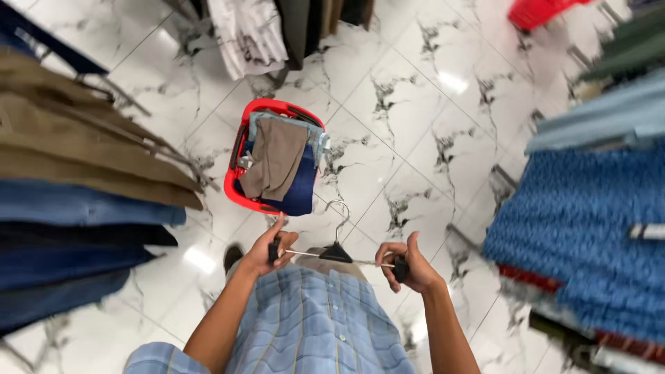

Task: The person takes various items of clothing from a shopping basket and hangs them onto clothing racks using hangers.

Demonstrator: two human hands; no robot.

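Both hands grip one clip hanger (336,253), held level at waist height in front of the person's blue checked shirt (312,325). The left hand (267,253) is closed round the black clip at its end of the bar; the right hand (409,266) is closed round the clip at the other end, thumb raised. Holding at the two clips keeps the thin metal bar horizontal and the wire hook upright between the hands. No garment hangs from it. On the floor just ahead stands a red plastic basket (239,149), oval-rimmed, loaded with folded cloth: a taupe piece lying over dark blue, with pale blue at the back edge. The basket sits within easy reach of the hanger, near the feet. The floor (415,125) is glossy white marble-patterned tile with grey veining. At left, hung trousers (76,201) in tan, blue and navy; at right, a blue textured garment (582,228); further hung garments at the top edge.
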